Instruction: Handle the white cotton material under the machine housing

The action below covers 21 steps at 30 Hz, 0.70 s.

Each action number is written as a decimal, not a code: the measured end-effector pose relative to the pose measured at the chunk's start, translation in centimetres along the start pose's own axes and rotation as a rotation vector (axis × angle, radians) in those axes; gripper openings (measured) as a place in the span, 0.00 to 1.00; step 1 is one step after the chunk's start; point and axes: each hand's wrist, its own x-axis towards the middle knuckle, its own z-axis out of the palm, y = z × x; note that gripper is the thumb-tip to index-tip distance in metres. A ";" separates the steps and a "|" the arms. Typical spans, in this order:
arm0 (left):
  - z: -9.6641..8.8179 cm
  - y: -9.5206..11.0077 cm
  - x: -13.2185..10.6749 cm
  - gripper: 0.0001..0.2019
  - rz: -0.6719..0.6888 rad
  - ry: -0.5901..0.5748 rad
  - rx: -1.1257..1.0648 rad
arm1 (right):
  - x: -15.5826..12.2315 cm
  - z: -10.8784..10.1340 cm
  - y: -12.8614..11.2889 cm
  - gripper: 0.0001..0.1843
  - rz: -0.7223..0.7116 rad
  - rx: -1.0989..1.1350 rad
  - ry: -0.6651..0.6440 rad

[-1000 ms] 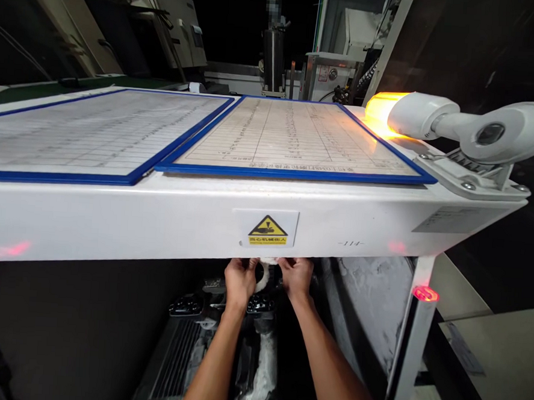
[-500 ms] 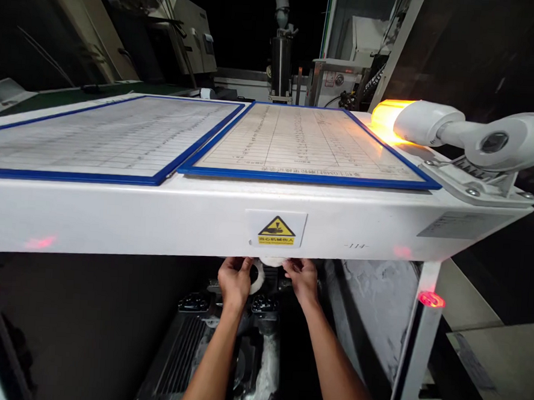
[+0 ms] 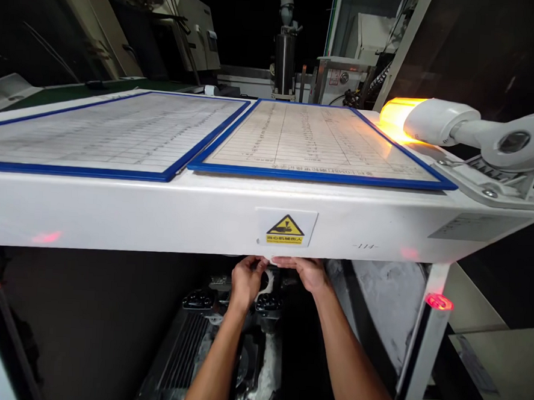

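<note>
Both my hands reach under the lower edge of a white panel [image 3: 193,219]. My left hand [image 3: 246,283] is closed in a pinch, its fingertips at a small white piece [image 3: 270,261] just below that edge. From the other side, my right hand [image 3: 305,273] comes to the same piece, its fingers straight, pressed together and pointing left. Most of the piece is hidden by the fingers and the panel, so its kind cannot be made out. Behind my left fingers shows a white ring-shaped part [image 3: 268,281] of the machine [image 3: 266,357] below.
Two blue-framed sheets [image 3: 94,129] [image 3: 325,143] lie on top. A glowing orange lamp [image 3: 401,117] on a white bracket stands right. A hazard sign [image 3: 286,228] marks the panel's front. Upright posts [image 3: 425,348] with red lights flank the opening; a dusty wall [image 3: 387,304] runs inside right.
My hands have come closer together, and my right fingers have straightened leftward across the white piece, covering most of it. The whole view has shifted slightly.
</note>
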 end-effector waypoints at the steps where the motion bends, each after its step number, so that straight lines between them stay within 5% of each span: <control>1: 0.0 0.2 -0.2 0.16 0.001 -0.028 0.007 | -0.5 -0.4 -0.2 0.27 0.012 0.022 -0.022; 5: 0.6 0.6 -0.4 0.15 0.041 -0.195 -0.044 | -0.8 -0.8 -0.7 0.27 0.100 -0.022 -0.144; 11: 0.3 -0.1 -0.8 0.19 0.013 -0.037 -0.059 | 0.8 0.2 -1.1 0.30 0.114 -0.031 -0.075; 17: -0.2 1.1 -0.4 0.10 0.014 -0.477 -0.051 | -0.5 0.9 -1.1 0.29 0.163 0.023 -0.175; 21: 1.2 0.2 1.1 0.13 0.010 -0.350 -0.086 | 1.4 1.6 -1.4 0.31 0.065 0.090 -0.154</control>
